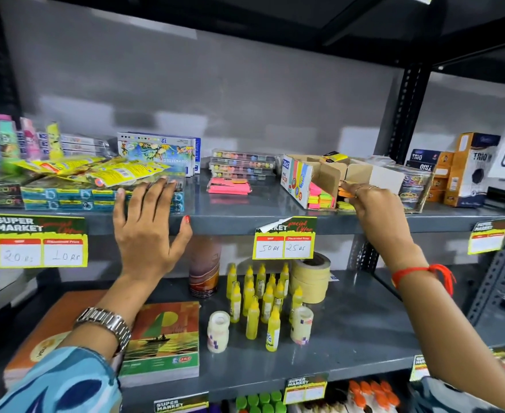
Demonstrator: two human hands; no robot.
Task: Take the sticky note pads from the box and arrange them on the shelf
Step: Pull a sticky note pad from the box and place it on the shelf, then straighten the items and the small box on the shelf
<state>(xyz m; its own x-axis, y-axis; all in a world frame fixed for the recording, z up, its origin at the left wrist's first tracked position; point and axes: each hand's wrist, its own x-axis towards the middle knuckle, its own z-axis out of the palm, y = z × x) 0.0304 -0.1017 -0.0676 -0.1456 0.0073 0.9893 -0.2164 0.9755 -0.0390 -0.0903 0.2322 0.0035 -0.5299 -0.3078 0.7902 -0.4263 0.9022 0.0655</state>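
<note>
An open cardboard box (297,180) stands on the upper grey shelf (245,217), right of centre. Neon pink, yellow and orange sticky note pads (321,199) fill it. My right hand (370,204) reaches into the box, its fingers pinched on an orange sticky note pad (344,192). A small stack of pink sticky note pads (229,186) lies flat on the shelf left of the box. My left hand (148,228) rests spread on the shelf's front edge, holding nothing, its fingertips against teal packs (66,198).
Yellow packets (96,171), a pastel box (159,150) and clear cases (242,163) crowd the upper shelf; orange cartons (466,171) stand at right. Below are yellow glue bottles (257,299), masking tape (311,275), notebooks (162,341) and price tags (284,239).
</note>
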